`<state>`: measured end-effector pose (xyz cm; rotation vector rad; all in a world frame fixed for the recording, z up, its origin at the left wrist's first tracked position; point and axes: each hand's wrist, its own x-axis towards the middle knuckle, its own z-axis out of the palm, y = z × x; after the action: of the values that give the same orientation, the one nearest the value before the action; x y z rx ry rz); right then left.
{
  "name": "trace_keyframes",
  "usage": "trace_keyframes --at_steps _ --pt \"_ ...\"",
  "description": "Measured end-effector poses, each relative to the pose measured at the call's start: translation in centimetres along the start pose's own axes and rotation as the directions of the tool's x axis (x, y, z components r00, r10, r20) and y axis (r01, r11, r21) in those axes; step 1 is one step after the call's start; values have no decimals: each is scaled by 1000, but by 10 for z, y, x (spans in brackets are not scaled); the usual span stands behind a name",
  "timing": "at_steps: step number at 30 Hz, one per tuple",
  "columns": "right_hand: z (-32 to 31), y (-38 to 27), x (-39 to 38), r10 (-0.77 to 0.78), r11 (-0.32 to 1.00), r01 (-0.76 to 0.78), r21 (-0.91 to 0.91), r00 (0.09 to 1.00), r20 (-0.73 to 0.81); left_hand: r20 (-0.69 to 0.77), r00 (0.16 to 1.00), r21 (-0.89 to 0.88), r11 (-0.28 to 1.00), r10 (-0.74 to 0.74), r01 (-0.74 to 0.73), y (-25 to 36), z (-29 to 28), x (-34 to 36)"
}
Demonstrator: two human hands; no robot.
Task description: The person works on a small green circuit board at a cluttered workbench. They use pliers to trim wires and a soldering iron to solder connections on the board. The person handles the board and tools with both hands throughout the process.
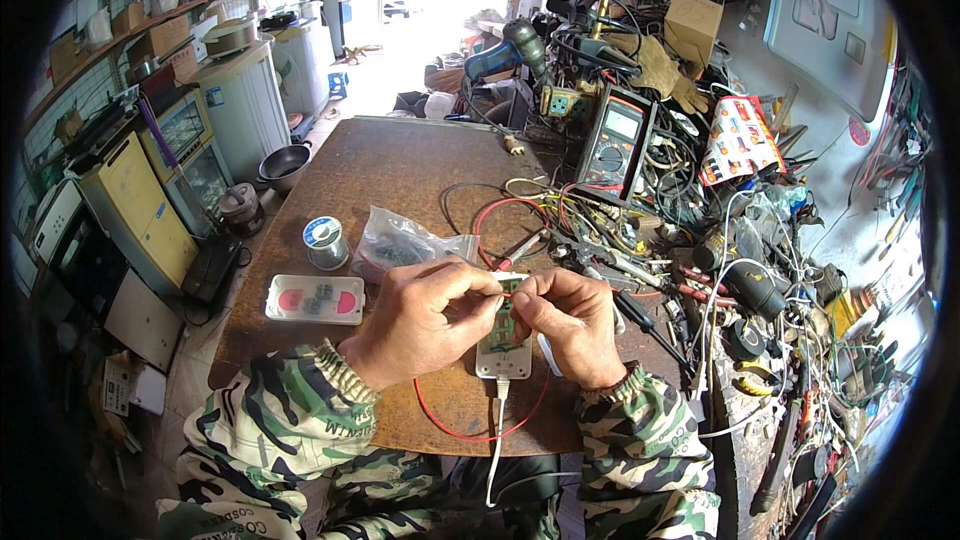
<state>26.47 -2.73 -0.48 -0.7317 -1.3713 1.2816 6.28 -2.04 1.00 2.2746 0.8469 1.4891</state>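
Note:
My left hand (430, 315) and my right hand (570, 320) meet over an opened white power strip (490, 365). Both have thumb and forefinger pinched together, with a bit of red wire showing between the fingertips. Inside the white housing, a green circuit board (505, 325) is partly covered by my fingers. A white cord (497, 445) runs from its near end over the table edge. A loop of red wire (440, 423) curves across the tabletop below my hands. Left of my left hand lies a white cover (345, 312) with pink patches.
A solder spool (326, 245) and a clear plastic bag (405, 240) of small parts sit beyond my left hand on the brown table (370, 155). On the right, pliers (615, 265), a multimeter (615, 145) and tangled cables crowd the bench. A pan (285, 168) stands left of the table.

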Motion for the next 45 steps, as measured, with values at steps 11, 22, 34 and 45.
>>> trace_keyframes --at_steps 11,22,34,45 --pt "0 6 0 -34 999 35 -36 999 35 0 999 26 999 34 -34 -2 -1 0" --pt "5 0 -3 46 994 -42 -97 998 35 -36 994 154 983 105 -99 -2 4 -3" --pt "2 2 -1 64 998 -63 -5 996 66 -27 983 162 971 182 -175 -6 4 -4" --pt "-3 0 1 87 995 -92 46 990 108 426 767 -498 584 -479 641 -4 -12 4"
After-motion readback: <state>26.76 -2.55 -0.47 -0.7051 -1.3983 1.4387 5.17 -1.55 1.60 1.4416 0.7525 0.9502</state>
